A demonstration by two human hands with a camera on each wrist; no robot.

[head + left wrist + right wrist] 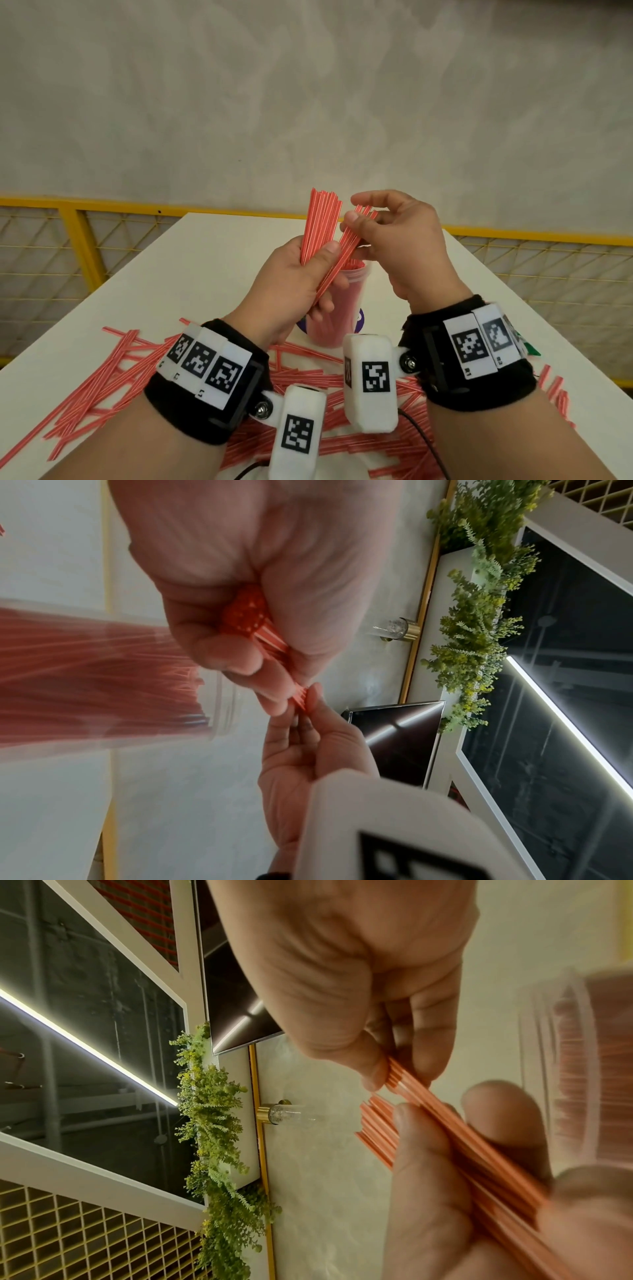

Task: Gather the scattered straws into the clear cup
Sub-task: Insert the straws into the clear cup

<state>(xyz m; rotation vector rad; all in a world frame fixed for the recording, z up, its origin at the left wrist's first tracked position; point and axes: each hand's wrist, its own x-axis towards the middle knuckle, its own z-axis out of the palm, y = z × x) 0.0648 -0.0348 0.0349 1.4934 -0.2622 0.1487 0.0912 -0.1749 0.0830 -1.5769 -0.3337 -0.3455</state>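
Observation:
Above the clear cup (346, 308), which stands mid-table packed with red straws, my left hand (322, 270) grips an upright bundle of red-and-white straws (320, 222). A thinner group of straws (356, 233) leans off to the right from the same grip, and my right hand (359, 219) pinches its upper end between thumb and fingers. In the left wrist view the left hand (260, 669) closes round the straw ends (245, 615) beside the cup (219, 710). The right wrist view shows the right hand (400, 1074) pinching straws (375, 1123). Several loose straws (102, 383) lie scattered near me.
The white table (205, 267) ends at a yellow mesh railing (75, 240) on the left and far sides. A purple disc (360, 320) lies under the cup. A small green item (532, 349) sits by my right wrist. More straws (555, 387) lie at the right edge.

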